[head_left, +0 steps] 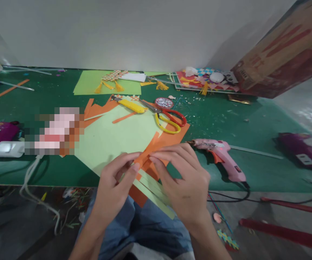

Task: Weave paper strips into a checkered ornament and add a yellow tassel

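Note:
Orange paper strips (146, 154) are pinched between the fingertips of my left hand (118, 182) and my right hand (185, 177). Pale green paper strips (156, 191) slant down from the pinch toward my lap, partly covered by my right hand. Both hands are closed at the fingertips, over the front edge of a light green paper sheet (112, 135). Beneath that sheet lies orange paper (181, 131). Scissors (169, 121) with red and yellow handles and a yellow utility knife (131, 105) rest beyond my hands on the papers.
A pink glue gun (218, 146) lies right of my hands, its black cord (246, 191) hanging over the table edge. A small round dish (164, 103) holds tiny pieces. Woven paper with yellow tassels (115, 76) lies at the back. Purple devices (303, 150) sit at both sides.

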Available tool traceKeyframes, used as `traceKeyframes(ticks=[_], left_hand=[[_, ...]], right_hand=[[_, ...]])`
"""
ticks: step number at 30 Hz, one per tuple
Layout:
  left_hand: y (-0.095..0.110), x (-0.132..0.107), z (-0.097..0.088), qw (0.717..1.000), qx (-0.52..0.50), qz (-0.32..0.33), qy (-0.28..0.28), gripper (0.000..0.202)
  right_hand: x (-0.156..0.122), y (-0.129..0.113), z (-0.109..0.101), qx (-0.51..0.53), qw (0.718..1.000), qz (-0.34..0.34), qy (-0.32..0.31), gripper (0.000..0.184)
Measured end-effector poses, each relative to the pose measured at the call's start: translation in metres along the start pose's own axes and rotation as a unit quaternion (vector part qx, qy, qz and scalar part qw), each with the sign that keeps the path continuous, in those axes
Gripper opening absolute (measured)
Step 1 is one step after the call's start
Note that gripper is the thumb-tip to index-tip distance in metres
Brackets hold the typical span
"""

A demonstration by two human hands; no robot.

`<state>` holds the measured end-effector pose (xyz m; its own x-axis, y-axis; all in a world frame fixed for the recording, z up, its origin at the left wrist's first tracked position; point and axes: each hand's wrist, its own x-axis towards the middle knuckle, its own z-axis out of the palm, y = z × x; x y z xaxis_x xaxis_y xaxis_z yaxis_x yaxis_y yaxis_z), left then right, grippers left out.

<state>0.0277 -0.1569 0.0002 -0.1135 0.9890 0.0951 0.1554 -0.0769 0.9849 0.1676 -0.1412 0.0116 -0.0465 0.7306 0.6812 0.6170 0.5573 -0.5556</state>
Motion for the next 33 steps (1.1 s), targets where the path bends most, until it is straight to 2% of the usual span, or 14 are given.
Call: traceKeyframes(ticks=[8,13,33], left_hand=[[0.003,0.004,0.004,0.999,-0.003,-0.030,-0.017,0.015],[0.009,0.005,0.004,0.999,0.028,-0.011,-0.036,0.020],[0.009,0.003,0.004,0.998,0.066,0.015,-0.018,0.018]], right_hand=[[-0.002,0.000,0.001,0.011,0.999,-0.008,-0.041,0.014],[-0.003,0.001,-0.001,0.022,0.997,-0.009,-0.071,0.014],[-0.007,0.000,-0.009,0.054,0.990,-0.021,-0.125,0.016]])
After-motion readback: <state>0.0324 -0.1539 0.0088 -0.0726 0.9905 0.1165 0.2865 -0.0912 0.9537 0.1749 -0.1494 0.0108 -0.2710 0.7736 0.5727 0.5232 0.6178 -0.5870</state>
